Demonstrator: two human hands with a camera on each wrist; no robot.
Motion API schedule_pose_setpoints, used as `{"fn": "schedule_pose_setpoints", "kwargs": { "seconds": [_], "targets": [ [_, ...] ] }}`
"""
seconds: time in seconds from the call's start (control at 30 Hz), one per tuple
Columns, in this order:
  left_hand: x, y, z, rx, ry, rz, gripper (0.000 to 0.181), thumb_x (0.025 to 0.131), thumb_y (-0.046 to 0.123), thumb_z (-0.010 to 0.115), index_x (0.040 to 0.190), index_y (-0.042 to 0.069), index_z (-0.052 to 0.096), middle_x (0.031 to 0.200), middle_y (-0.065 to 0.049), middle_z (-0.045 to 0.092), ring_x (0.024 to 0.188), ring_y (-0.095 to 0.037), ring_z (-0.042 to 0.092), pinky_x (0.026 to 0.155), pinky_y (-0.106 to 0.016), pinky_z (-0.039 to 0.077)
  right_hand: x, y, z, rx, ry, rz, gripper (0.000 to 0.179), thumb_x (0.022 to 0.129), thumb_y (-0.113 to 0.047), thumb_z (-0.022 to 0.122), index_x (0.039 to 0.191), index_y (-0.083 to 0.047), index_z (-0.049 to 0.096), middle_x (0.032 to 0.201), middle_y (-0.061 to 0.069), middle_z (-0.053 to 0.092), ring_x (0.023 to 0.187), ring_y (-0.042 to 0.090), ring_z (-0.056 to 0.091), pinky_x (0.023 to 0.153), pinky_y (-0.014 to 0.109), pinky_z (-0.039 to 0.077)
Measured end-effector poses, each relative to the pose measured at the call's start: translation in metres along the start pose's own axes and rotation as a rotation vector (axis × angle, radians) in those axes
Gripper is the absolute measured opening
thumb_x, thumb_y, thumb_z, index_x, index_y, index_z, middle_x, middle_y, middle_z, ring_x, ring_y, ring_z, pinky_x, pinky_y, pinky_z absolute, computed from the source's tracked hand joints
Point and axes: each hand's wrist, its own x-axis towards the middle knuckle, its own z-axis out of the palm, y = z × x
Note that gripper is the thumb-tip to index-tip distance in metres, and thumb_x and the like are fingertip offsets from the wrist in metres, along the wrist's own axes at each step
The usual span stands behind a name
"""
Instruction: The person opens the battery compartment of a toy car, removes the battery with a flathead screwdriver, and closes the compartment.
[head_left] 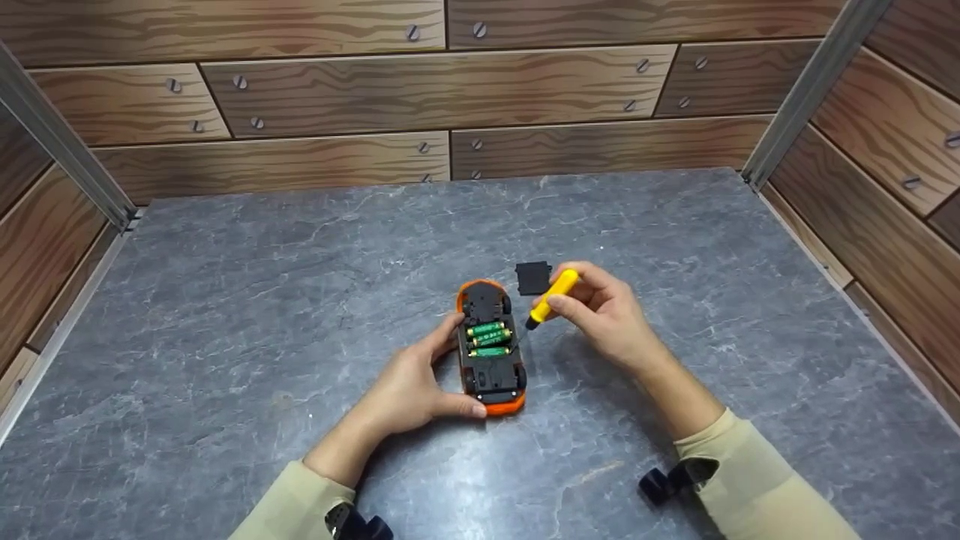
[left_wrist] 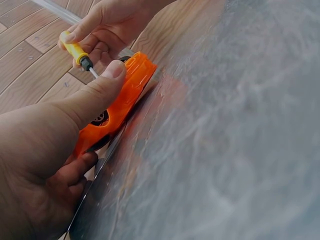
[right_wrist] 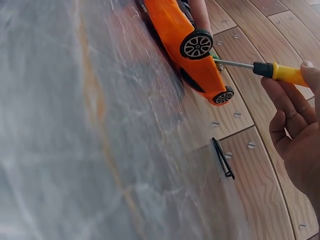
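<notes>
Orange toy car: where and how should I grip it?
Grip the orange toy car by its left side and near end, from the left, probably: it lies underside up, batteries exposed, and the yellow screwdriver reaches in from the right.

High head view facing forward-down, close tilted wrist views, orange car (head_left: 493, 369) in all
</notes>
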Motion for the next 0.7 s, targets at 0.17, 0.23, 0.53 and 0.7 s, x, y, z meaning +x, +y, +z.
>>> {"fn": "schedule_pose_setpoints", "kwargs": {
  "seconds": [0.17, 0.23, 0.53, 0.7],
  "targets": [
    [0.000, 0.000, 0.000, 0.009, 0.003, -0.003, 0.134, 0.061, 0.044, 0.103, 0.169, 0.018, 0.028, 0.157, -0.011, 0.054, 0.146, -0.020, 0.048, 0.126, -0.043, 0.029, 0.000, -0.003, 0.003, -0.052, -0.007, -0.020, 0.020, 0.099, 0.007, 0.068, 0.117, 0.010, 0.060, 0.102, 0.027, 0.076, 0.092, 0.025, 0.077, 0.082, 0.038, 0.065],
    [0.001, 0.000, 0.001, 0.006, 0.002, -0.003, 0.134, 0.061, 0.045, 0.103, 0.169, 0.019, 0.028, 0.157, -0.011, 0.054, 0.146, -0.021, 0.048, 0.126, -0.044, 0.029, 0.000, -0.004, 0.004, -0.069, -0.005, -0.023, 0.019, 0.099, 0.006, 0.069, 0.116, 0.009, 0.061, 0.102, 0.026, 0.076, 0.091, 0.025, 0.077, 0.081, 0.037, 0.065],
    [0.000, -0.001, 0.001, -0.019, 0.000, -0.002, 0.133, 0.061, 0.043, 0.103, 0.169, 0.019, 0.028, 0.158, -0.011, 0.053, 0.147, -0.022, 0.047, 0.127, -0.044, 0.028, 0.001, 0.001, -0.001, 0.008, -0.010, -0.003, 0.026, 0.100, 0.008, 0.065, 0.121, 0.018, 0.053, 0.104, 0.036, 0.072, 0.095, 0.025, 0.078, 0.084, 0.038, 0.065],
    [0.001, 0.000, 0.001, -0.014, -0.003, 0.001, 0.134, 0.061, 0.042, 0.103, 0.169, 0.019, 0.028, 0.159, -0.011, 0.052, 0.147, -0.022, 0.047, 0.127, -0.043, 0.028, 0.001, 0.008, -0.007, 0.057, -0.005, 0.010, 0.027, 0.102, 0.006, 0.064, 0.121, 0.020, 0.050, 0.105, 0.034, 0.073, 0.095, 0.025, 0.078, 0.081, 0.039, 0.065]
  ]
}}
